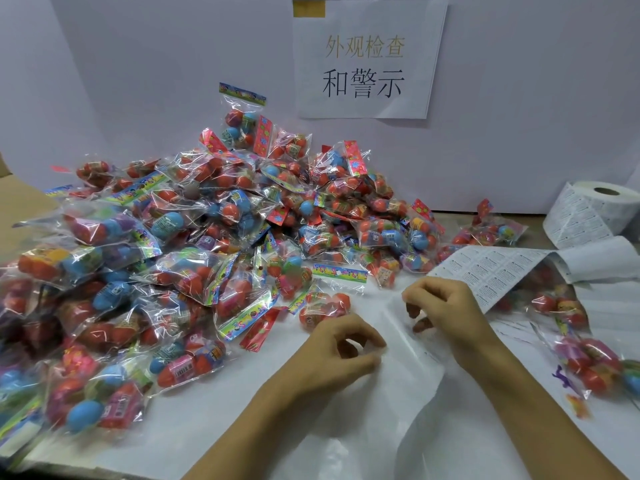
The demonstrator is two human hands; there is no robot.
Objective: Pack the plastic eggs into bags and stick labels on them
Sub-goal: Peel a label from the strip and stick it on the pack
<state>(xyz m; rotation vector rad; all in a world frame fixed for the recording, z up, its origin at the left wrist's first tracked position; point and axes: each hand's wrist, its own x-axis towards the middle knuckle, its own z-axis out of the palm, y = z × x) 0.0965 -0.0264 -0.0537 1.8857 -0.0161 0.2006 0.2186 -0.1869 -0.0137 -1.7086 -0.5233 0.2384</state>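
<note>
Left hand: the left hand point(341, 344) hovers low over the white tabletop point(214, 424), fingers curled toward the thumb; whether it pinches a label I cannot tell.
Right hand: the right hand point(446, 308) has curled fingers at the near edge of the white sheet of printed labels point(491, 271), seemingly picking one off, though the grip itself is too small to confirm.
Nearest bag: a clear plastic bag of orange plastic eggs point(323, 308) lies just beyond the left hand, up and slightly left of it, long axis roughly left to right; the left hand is nearer.
Label supply: the sheet runs back to a white label roll point(588, 213) at far right.
Stock: a heap of filled egg bags point(173, 244) fills the left side.
</note>
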